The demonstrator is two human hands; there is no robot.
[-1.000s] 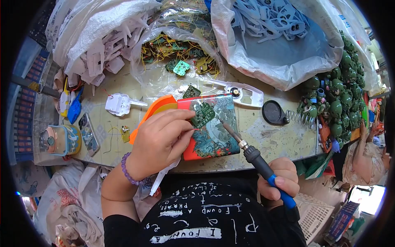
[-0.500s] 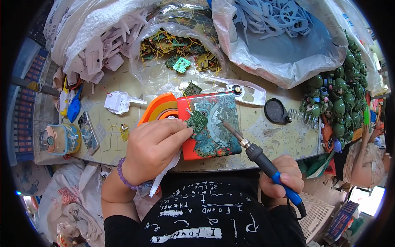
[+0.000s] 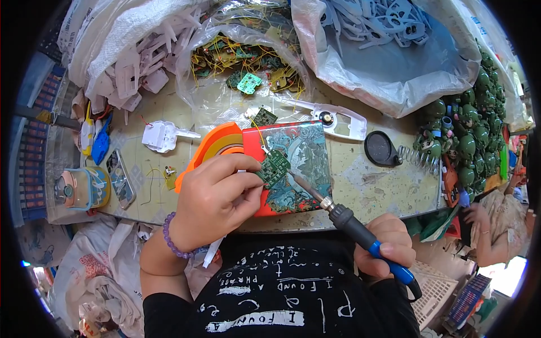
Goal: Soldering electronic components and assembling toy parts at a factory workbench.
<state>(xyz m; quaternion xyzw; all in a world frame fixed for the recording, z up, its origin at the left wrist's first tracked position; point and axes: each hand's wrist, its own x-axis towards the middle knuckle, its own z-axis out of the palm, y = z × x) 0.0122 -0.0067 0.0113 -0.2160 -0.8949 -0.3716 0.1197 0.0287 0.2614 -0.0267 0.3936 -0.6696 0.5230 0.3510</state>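
Here, just left of the frame's centre, the left hand has its fingers clamped on the left edge of a green circuit board, so the board juts rightward from them. Its longer axis seems to slant from lower left to upper right, over a red and teal box on the bench. By the board's right edge is the tip of a soldering iron, its shaft sloping toward the lower right; whether they touch, I cannot tell. Lower right of centre, the right hand has its fingers wrapped round the iron's blue handle, well apart from the board, so the left is the nearer of the 2 hands
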